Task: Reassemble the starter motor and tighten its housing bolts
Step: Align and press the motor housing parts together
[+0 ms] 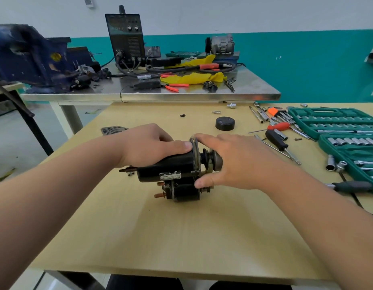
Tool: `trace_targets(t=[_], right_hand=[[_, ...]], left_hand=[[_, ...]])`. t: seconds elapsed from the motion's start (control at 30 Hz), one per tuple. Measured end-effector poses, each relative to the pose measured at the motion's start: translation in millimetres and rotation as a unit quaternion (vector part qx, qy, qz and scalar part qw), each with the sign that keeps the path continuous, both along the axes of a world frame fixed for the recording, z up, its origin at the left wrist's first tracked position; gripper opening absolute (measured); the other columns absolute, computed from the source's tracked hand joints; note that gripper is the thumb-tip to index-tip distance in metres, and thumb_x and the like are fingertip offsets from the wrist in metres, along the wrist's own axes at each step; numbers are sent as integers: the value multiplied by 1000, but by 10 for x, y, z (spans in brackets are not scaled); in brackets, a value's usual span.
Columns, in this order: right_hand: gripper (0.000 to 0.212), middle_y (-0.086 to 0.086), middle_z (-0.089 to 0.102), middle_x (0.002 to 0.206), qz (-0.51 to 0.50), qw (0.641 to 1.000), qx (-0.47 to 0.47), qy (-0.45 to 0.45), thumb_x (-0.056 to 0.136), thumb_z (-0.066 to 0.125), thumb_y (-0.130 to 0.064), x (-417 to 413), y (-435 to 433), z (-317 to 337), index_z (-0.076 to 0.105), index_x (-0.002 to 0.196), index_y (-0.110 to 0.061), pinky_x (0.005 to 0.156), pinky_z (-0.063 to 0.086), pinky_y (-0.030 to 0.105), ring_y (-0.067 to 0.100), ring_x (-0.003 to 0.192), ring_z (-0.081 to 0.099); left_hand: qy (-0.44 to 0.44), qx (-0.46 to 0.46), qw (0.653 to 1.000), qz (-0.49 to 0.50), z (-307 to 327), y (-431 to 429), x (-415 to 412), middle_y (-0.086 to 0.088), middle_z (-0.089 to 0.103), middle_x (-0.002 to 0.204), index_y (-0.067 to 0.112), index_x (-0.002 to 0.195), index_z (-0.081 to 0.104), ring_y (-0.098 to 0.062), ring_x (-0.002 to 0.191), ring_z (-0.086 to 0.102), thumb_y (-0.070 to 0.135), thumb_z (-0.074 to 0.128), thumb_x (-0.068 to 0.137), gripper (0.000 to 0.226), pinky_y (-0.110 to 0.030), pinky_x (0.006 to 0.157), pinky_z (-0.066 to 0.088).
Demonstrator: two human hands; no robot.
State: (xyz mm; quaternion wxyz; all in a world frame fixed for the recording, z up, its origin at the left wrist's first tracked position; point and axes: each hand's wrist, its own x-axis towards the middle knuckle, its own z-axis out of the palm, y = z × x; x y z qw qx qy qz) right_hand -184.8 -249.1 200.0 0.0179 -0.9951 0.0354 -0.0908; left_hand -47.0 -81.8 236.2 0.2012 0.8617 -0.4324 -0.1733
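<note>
A black starter motor [171,170] lies on its side in the middle of the wooden table [181,237], its solenoid with copper terminals toward me and its pinion gear end pointing right. My left hand [148,145] grips the top of the black body, thumb along its upper edge. My right hand [229,162] covers the pinion end, its forefinger and thumb pinching the metal end plate [195,158] from above and below. A black round end cap [225,123] sits apart on the table behind the motor.
An open green socket set [338,126] fills the right side, with screwdrivers, a hex key set [280,114] and loose sockets next to it. A steel bench [152,95] behind carries a blue vise, a welder, pliers and yellow rags. A grey bracket [113,129] lies at the table's left edge.
</note>
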Motion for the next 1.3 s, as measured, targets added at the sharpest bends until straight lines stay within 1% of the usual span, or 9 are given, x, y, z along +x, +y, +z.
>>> trace_targets(t=[0.3, 0.47, 0.63, 0.77, 0.87, 0.93, 1.07, 1.13, 1.3], right_hand=[[114, -4, 60, 120, 0, 999, 10, 33, 42, 31, -96, -6, -1, 84, 6, 142, -48, 69, 44, 34, 21, 108, 55], [113, -5, 61, 110, -12, 999, -22, 27, 42, 29, -96, -59, 26, 88, 2, 139, -48, 60, 43, 31, 19, 97, 57], [103, -2, 58, 111, -44, 996, -73, -15, 56, 44, -93, -155, 138, -73, -3, 131, -40, 55, 35, 29, 24, 92, 61], [100, 1, 58, 120, -58, 995, -71, -28, 63, 56, -84, -254, 221, -237, 2, 129, -31, 64, 47, 36, 29, 94, 64], [93, -1, 57, 125, -63, 994, -87, -14, 67, 57, -79, -332, 250, -292, 7, 127, -29, 50, 36, 28, 26, 90, 66], [85, -3, 56, 126, -51, 997, -49, 12, 72, 59, -72, -415, 257, -332, 11, 128, -31, 48, 29, 28, 23, 89, 65], [70, -8, 54, 127, -45, 995, 68, 52, 75, 64, -64, -640, 169, -380, 22, 124, -37, 69, 40, 28, 17, 100, 60], [62, -10, 57, 118, -55, 995, 61, 53, 75, 57, -71, -716, 119, -385, 28, 119, -38, 74, 44, 30, 16, 103, 59], [51, -13, 48, 85, -32, 997, 19, 61, 81, 49, -71, -696, 79, -407, 42, 112, -31, 59, 32, 30, 13, 79, 51]], left_hand=[[-56, -41, 998, 12, -69, 29, -98, 10, 69, 64, 28, 75, 73, -1, 57, 63, 92, 34, 52, 78, -25, 56, 48], [-65, -69, 995, 37, -89, 1, -177, 11, 69, 61, 27, 71, 71, -2, 54, 63, 92, 34, 52, 77, -24, 53, 46], [-194, -72, 978, 17, -212, 81, -346, 12, 63, 67, 32, 82, 61, -3, 62, 59, 97, 30, 52, 78, -28, 58, 51], [-309, -37, 950, 16, -413, 89, -576, 13, 51, 73, 32, 78, 46, -6, 63, 51, 97, 25, 51, 73, -29, 52, 39], [-353, -32, 935, 33, -547, 96, -692, 13, 45, 79, 31, 86, 46, -13, 71, 53, 86, 34, 58, 63, -29, 55, 35], [-388, -28, 921, 23, -655, 114, -792, 11, 46, 85, 28, 96, 49, -17, 77, 54, 80, 37, 61, 64, -30, 60, 41], [-391, -27, 919, 29, -809, 183, -916, 2, 50, 97, 21, 108, 53, -23, 85, 54, 74, 37, 64, 71, -36, 75, 47], [-383, -31, 923, 32, -824, 209, -927, 2, 50, 101, 21, 110, 52, -22, 90, 53, 74, 34, 65, 72, -37, 80, 46], [-358, -68, 931, 34, -843, 252, -944, 6, 55, 105, 23, 116, 52, -18, 95, 53, 79, 28, 68, 77, -33, 85, 41]])
